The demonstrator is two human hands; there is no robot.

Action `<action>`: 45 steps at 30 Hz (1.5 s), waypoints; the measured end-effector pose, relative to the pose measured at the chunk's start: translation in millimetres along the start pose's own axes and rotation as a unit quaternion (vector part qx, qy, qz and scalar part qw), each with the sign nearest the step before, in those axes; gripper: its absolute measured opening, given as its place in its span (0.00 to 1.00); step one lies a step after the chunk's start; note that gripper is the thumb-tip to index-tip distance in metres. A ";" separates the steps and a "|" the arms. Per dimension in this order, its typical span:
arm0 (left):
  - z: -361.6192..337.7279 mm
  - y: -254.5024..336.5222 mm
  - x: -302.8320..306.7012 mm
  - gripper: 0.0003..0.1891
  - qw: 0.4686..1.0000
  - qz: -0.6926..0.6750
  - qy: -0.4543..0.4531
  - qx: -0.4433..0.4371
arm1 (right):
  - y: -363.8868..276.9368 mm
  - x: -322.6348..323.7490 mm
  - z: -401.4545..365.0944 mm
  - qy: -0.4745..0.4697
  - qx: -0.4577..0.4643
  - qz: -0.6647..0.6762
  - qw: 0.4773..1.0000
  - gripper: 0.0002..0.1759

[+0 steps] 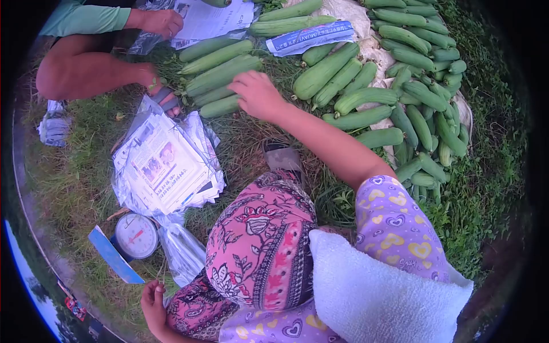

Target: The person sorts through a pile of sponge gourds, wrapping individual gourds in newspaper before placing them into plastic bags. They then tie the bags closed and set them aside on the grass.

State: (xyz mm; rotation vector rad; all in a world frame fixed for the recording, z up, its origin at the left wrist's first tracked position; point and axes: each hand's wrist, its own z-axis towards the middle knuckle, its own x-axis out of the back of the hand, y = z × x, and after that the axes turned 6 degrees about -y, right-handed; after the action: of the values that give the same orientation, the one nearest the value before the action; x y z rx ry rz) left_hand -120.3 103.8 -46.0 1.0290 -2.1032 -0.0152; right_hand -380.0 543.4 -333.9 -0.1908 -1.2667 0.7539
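Observation:
My right hand (257, 96) reaches out over a short row of green sponge gourds on the grass. Its fingers are curled around the near end of the lowest sponge gourd (219, 107) in that row; the grip is partly hidden. Just above lies another sponge gourd (223, 74), pale green and faintly striped. Low on the left, my left hand (153, 306) is loosely bent with thumb and fingers apart, holding nothing. Nearest to it are a blue board edge (116, 255) and a round dial scale (136, 235).
A large heap of sponge gourds (423, 97) lies on pale sheeting at the right. Printed papers in plastic (166, 166) rest on the grass, with clear bags (180, 246) below. A blue printed packet (309, 39) lies among gourds. Another person's hand (163, 23) is by papers, upper left.

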 end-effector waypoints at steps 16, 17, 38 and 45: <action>-20.2 14.1 -8.8 0.14 0.998 0.000 0.045 -0.048 | 103.4 101.4 -219.9 -0.240 -0.237 -0.294 0.894 0.14; -20.3 13.8 -9.6 0.14 0.998 -0.005 0.049 -0.049 | 105.7 103.1 -219.4 -0.262 -0.234 -0.287 0.891 0.17; -20.3 17.0 -7.1 0.14 0.997 -0.009 0.052 -0.054 | 116.7 188.6 -214.9 -0.504 -0.224 -0.181 0.814 0.42; -19.7 21.2 -5.9 0.14 0.997 -0.009 0.064 -0.045 | 47.6 181.0 -107.8 -0.179 -0.381 0.491 0.763 0.36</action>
State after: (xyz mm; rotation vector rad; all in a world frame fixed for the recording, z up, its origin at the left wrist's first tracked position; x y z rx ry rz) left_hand -119.5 128.1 -29.1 0.9703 -1.9597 -0.0512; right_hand -283.4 717.5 -250.5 -1.5426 -1.7903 1.1373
